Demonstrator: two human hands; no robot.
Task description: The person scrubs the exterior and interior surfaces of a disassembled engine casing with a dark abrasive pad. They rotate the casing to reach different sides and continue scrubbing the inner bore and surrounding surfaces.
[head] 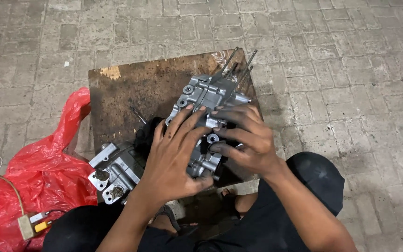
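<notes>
A grey metal engine case half [211,95] with long studs pointing away lies on a dark wooden board [136,88]. My left hand [173,156] lies flat over its near side, fingers spread and wrapped around the lower edge. From the right, my right hand [246,137] grips the same case, fingers curled over its top. A second grey engine case part [115,170] rests at the board's near left corner, partly hidden by my left forearm. A black cloth [146,133] sits between the two parts.
A crumpled red plastic bag [38,163] lies to the left on the brick paving [350,70]. A small yellow and white device with a thin cord [31,221] rests on the bag's near end. My knees in dark trousers [318,175] frame the board.
</notes>
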